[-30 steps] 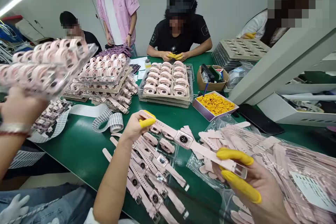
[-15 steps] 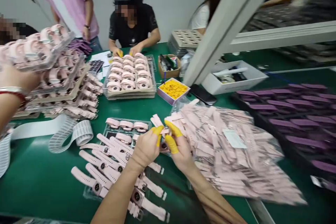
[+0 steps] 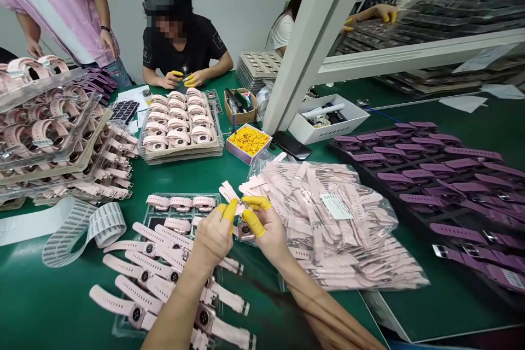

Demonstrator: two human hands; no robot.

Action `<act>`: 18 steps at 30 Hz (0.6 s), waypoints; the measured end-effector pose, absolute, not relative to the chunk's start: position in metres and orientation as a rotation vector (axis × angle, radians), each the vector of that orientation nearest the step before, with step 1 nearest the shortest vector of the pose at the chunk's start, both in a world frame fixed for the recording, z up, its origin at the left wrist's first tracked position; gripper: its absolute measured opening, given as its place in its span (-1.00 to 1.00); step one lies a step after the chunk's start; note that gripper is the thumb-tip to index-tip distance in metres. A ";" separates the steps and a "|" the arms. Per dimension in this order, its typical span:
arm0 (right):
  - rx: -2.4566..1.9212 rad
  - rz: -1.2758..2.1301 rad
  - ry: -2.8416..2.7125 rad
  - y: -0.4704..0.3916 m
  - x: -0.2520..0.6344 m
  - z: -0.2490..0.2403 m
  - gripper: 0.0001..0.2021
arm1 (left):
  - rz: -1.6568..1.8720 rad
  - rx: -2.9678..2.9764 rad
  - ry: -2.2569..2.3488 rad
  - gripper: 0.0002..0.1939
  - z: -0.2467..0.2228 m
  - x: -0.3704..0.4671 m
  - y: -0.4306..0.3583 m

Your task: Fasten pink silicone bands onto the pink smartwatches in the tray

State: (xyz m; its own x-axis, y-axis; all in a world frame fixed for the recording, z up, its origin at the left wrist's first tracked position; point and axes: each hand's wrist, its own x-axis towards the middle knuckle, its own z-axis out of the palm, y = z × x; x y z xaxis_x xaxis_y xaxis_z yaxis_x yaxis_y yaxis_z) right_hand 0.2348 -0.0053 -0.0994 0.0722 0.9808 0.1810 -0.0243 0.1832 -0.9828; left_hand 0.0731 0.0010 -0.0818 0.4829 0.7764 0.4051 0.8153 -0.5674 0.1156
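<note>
Yellow finger cots cover some fingertips of both my hands. My left hand (image 3: pixel 216 229) pinches a pink watch strap (image 3: pixel 229 192) near its buckle end. My right hand (image 3: pixel 264 224) grips the same watch from the other side, with the dark-backed watch body (image 3: pixel 246 231) hanging below the fingers. Under and left of my hands, a clear tray (image 3: pixel 153 210) holds curled pink watches. Several flat pink watches (image 3: pixel 136 314) lie over its near part, sensor side up. Right of my hands is a plastic bag of pink straps (image 3: pixel 336 224).
Stacked trays of pink watches (image 3: pixel 53 136) stand left, beside a label roll (image 3: pixel 109 224). Beyond are another watch tray (image 3: pixel 180 142), a box of yellow finger cots (image 3: pixel 249 142), a phone (image 3: pixel 291 145) and a white box (image 3: pixel 328 120). Purple watches (image 3: pixel 426 175) lie right. People are across the table.
The view has shifted right. Both my hands still hold the strap close together. At the left, another person's hand that was on the upper tray is out of view, and that tray sits lower.
</note>
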 end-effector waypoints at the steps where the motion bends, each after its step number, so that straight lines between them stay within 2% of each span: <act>1: -1.061 1.086 -1.177 -0.005 0.233 -0.100 -0.66 | -0.630 -2.613 -1.423 -0.51 -0.082 0.074 0.000; 5: -1.000 1.205 -1.013 -0.006 0.227 -0.100 -0.65 | -0.586 -2.548 -1.415 -0.78 -0.084 0.082 -0.004; 6: -0.995 1.208 -0.970 -0.006 0.226 -0.100 -0.63 | -0.590 -2.543 -1.393 -0.80 -0.084 0.084 -0.005; 13: -0.952 1.251 -0.927 -0.003 0.225 -0.099 -0.59 | -0.861 -2.477 -1.371 -0.73 -0.085 0.086 -0.001; 18: -1.064 1.096 -1.123 -0.005 0.228 -0.105 -0.69 | -1.073 -2.872 -1.530 -0.70 -0.084 0.075 -0.005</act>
